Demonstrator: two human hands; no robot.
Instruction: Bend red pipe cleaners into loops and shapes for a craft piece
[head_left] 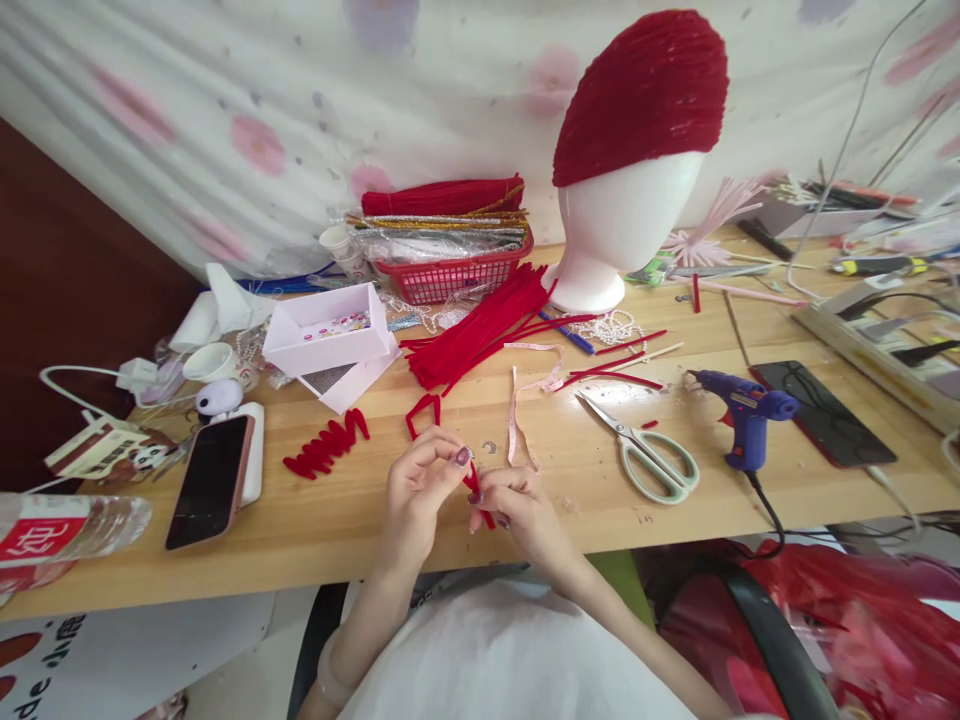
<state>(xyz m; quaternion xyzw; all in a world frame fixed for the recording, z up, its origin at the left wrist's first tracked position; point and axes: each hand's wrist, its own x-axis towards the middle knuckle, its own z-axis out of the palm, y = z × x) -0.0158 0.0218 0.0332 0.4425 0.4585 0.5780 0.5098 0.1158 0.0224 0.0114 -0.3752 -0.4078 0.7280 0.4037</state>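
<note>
Both hands meet near the table's front edge, pinching one red pipe cleaner [470, 478]. My left hand [421, 483] grips its upper part between thumb and fingers, where a bent red length also rises above the knuckles. Lower down, my right hand [519, 502] is closed on the same pipe cleaner, and a short end pokes out beneath the fingers. To the left lies a zigzag row of folded red pipe cleaners [326, 444]. Behind the hands rests a thick bundle of straight red pipe cleaners [480, 330].
Scissors [646, 452] and a blue glue gun [748, 410] lie to the right, by a dark phone [823, 412]. A white mannequin head [622, 220] wears a red covering. Left are a white box [326, 345], another phone [210, 482] and a bottle [75, 528]. A tape measure [513, 415] curls mid-table.
</note>
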